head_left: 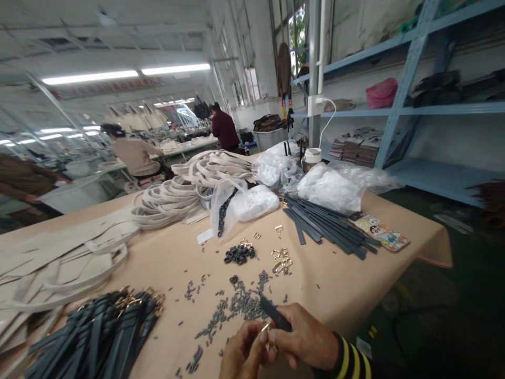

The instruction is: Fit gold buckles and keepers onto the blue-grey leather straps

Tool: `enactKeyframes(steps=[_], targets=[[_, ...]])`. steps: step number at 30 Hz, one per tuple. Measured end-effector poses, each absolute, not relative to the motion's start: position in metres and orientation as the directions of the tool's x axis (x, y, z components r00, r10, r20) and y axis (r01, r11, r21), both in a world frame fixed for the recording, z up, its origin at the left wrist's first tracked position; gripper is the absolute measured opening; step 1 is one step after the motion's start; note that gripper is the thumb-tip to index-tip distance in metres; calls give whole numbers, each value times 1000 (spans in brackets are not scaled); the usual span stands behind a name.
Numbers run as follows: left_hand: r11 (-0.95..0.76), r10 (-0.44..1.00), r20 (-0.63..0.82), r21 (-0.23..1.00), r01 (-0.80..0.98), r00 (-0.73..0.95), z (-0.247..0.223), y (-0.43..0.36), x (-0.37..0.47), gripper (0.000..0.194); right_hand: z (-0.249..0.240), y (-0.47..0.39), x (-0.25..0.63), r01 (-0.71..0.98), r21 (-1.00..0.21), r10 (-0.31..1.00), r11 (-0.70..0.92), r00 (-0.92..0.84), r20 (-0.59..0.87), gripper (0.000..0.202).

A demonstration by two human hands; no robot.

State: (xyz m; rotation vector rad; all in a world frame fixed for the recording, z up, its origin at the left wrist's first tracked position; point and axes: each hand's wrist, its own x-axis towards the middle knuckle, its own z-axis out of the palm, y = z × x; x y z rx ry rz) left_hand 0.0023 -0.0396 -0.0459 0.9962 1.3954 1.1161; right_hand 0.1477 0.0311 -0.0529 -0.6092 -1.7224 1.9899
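At the table's near edge my left hand [243,351] and my right hand [310,336] meet, fingertips almost touching. Pinched in the right is a dark leather strap [275,314], its free end pointing up and left. A small gold-coloured metal fitting [265,327] sits at the left fingertips; its exact shape is partly covered by the fingers. Just beyond the hands lie many small dark leather scraps [246,302]. Farther off is a pile of black loops [239,254], with loose gold buckles [282,261] to its right.
Finished-looking dark straps with gold clasps [106,326] are heaped at front left. Coiled cream straps [169,202], plastic bags [331,187], flat dark strips [323,223] and a cartoon-printed phone case [382,231] lie across the table. Blue shelving [406,95] stands at right; several people work behind.
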Motion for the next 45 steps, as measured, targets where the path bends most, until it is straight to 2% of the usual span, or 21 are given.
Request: enactKeyframes(steps=[5, 15, 20, 23, 26, 28, 33, 38, 41, 45], targets=[[252, 954, -245, 968, 18, -175, -34, -43, 7, 28, -48, 29, 149, -47, -983, 560, -175, -826, -61, 12], [368, 908, -409, 881, -297, -88, -31, -49, 13, 19, -52, 32, 156, 97, -986, 579, -137, -800, -160, 9], [325, 929, -351, 925, -199, -116, -29, -45, 16, 21, -53, 34, 157, 130, -991, 603, 26, -793, -88, 9], [319, 921, -347, 933, -168, -176, -30, -46, 13, 21, -52, 36, 161, 161, -985, 631, 61, -771, -86, 14], [326, 904, -368, 923, -204, -217, -29, -48, 12, 20, -52, 36, 167, 232, -968, 734, 90, -673, -93, 28], [326, 900, -373, 919, -220, -225, -26, -49, 12, 20, -52, 33, 171, 244, -968, 771, 57, -627, -112, 26], [311, 899, -367, 919, -241, -241, -19, -50, 17, 20, -55, 23, 176, 133, -990, 655, -52, -743, -134, 11], [273, 889, -362, 911, -310, -281, -20, -50, 17, 19, -65, 23, 181, -26, -964, 523, -263, -844, -120, 19], [306, 887, -408, 870, -388, -217, -23, -52, 16, 17, -70, 25, 183, -57, -945, 461, -321, -881, -103, 24], [368, 872, -487, 726, -581, -56, -29, -54, 21, 17, -68, 23, 182, -83, -961, 478, -264, -877, -56, 21]])
